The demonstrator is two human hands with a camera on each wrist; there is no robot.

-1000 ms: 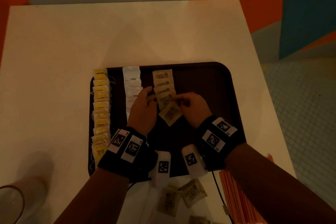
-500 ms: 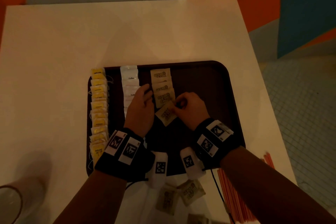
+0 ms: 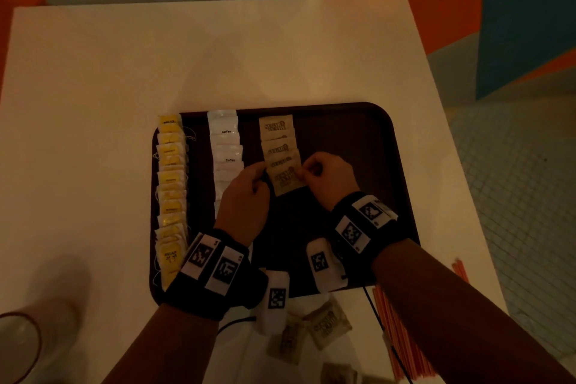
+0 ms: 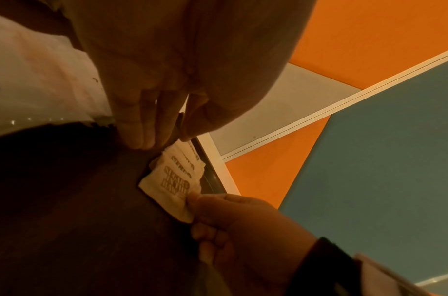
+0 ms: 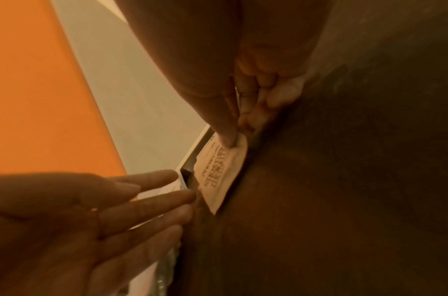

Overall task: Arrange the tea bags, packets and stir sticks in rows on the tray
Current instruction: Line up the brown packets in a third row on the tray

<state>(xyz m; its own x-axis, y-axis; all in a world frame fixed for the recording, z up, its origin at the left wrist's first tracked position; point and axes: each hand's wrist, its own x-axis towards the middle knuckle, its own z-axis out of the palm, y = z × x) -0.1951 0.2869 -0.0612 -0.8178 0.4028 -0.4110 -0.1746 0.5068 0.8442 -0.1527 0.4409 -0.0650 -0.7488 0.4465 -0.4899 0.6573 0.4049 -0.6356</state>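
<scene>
A dark brown tray (image 3: 358, 140) holds three rows: yellow tea bags (image 3: 170, 184) on the left, white coffee packets (image 3: 225, 146), then brown sugar packets (image 3: 278, 140). My right hand (image 3: 307, 170) pinches the right edge of the nearest brown packet (image 3: 285, 182), which lies slightly tilted at the near end of its row. The right wrist view shows thumb and fingertip pinching that packet (image 5: 217, 174) at its corner. My left hand (image 3: 260, 170) has straight fingers (image 5: 187, 196) touching the tray beside the packet's left edge (image 4: 167, 188).
Loose brown packets (image 3: 324, 324) lie on the white table (image 3: 218, 56) just in front of the tray. Orange stir sticks (image 3: 402, 337) lie at the near right. A cup (image 3: 18, 346) stands at the near left corner. The tray's right half is bare.
The nearest brown packet has turned from a strong tilt to nearly square and slid up against the row. Both hands shifted slightly with it.
</scene>
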